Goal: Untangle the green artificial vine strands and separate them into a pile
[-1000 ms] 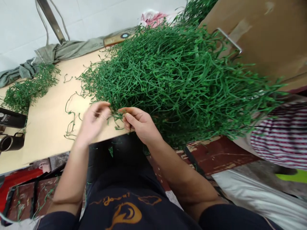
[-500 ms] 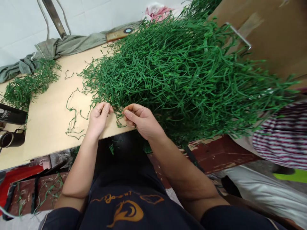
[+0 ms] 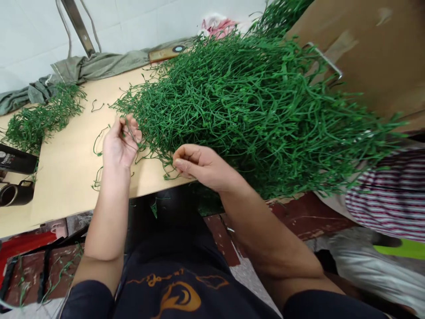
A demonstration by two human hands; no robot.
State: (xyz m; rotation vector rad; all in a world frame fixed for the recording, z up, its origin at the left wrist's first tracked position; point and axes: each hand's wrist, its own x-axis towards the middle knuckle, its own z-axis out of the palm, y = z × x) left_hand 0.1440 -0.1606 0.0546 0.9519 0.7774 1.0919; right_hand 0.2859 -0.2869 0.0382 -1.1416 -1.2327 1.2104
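Heap of budded green stems point(image 3: 232, 106): large, tangled, spread over the tabletop point(image 3: 73, 164) before you; its near side overhangs the edge.

Your left hand point(image 3: 122, 141): beside the heap's left end, palm turned up, fingers loosely curled, half open; a thin green stem point(image 3: 127, 126) lies across the fingers, firmness of hold not clear. Half a second ago this hand was nearer your right, fingertips drawn together, at the heap's near-left corner.

Your right hand point(image 3: 202, 165): little shifted, at the heap's near side, thumb and fingers nearly closed; whether a stem is pinched there, you cannot tell.

Tabletop edge: just below your right hand. Open surface: left of the heap, a few loose stems on it, reaching to a smaller green bundle point(image 3: 40, 117).

Cardboard sheet or box point(image 3: 375, 53): right of the heap, limiting that side.
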